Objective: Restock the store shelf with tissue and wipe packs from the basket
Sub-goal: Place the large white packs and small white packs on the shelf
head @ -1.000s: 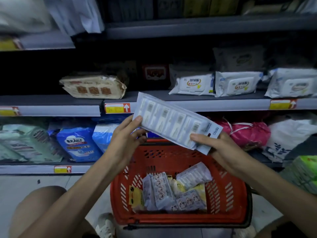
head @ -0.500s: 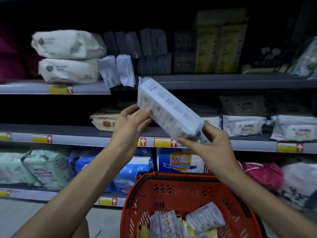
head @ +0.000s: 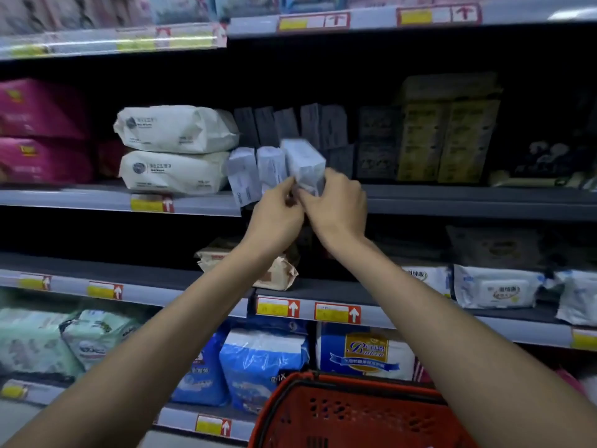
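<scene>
A long pale tissue pack [head: 303,163] points end-on into the upper-middle shelf [head: 452,202], its near end at the shelf's front edge. My left hand [head: 277,215] pinches the pack's near end from the left. On the right side, my right hand [head: 336,205] grips the same end. Two similar pale packs [head: 255,173] stand just left of it on the same shelf. The red basket [head: 290,405] sits low at the bottom centre; its contents are out of view.
Two white bagged packs [head: 174,150] are stacked left of the pale packs, with pink packs [head: 42,134] further left. Dark packs [head: 290,124] and yellow boxes [head: 449,137] fill the shelf behind and to the right. Lower shelves hold wipe packs [head: 494,289] and blue tissue bags [head: 261,363].
Both hands have carried the pale pack up from above the basket to the higher shelf and turned it end-on beside the two similar packs. The view has tilted upward.
</scene>
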Tool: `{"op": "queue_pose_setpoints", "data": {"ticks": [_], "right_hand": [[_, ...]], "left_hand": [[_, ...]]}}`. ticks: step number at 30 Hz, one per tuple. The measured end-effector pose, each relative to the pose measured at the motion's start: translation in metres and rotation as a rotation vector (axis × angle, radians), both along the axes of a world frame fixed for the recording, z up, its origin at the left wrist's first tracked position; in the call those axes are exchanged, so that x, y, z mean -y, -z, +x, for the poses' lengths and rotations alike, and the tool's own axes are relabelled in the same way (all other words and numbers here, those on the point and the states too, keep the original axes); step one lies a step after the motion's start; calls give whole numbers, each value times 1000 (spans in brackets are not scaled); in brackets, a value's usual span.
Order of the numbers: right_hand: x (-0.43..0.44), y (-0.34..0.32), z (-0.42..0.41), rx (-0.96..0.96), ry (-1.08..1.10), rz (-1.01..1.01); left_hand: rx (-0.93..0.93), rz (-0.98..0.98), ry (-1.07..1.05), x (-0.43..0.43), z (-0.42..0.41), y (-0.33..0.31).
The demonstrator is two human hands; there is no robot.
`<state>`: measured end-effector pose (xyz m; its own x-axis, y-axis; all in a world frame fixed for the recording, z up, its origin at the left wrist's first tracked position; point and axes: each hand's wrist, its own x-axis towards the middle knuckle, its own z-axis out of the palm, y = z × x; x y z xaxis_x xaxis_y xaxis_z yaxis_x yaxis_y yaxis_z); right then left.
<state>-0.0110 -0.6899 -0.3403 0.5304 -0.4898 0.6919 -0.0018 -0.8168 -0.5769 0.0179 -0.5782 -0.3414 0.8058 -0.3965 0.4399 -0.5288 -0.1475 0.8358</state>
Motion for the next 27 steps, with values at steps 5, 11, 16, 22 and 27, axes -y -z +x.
{"op": "queue_pose_setpoints", "data": {"ticks": [5,11,16,22,27], "right_hand": [[-10,-10,28,-98,79,-26],[-11,-12,19,-208,51,-17],[-7,-15,-9,-330,-55,34],[8,1,-67,-406,-143,-40],[50,46,-117,-585,-150,-179]], "left_hand": [[3,56,-33,-9,4,13],[-24,96,-63,-17,8,19],[19,152,-81,-21,7,21],[140,303,-107,-26,-12,26],[341,587,-136,-31,-39,56]]}}
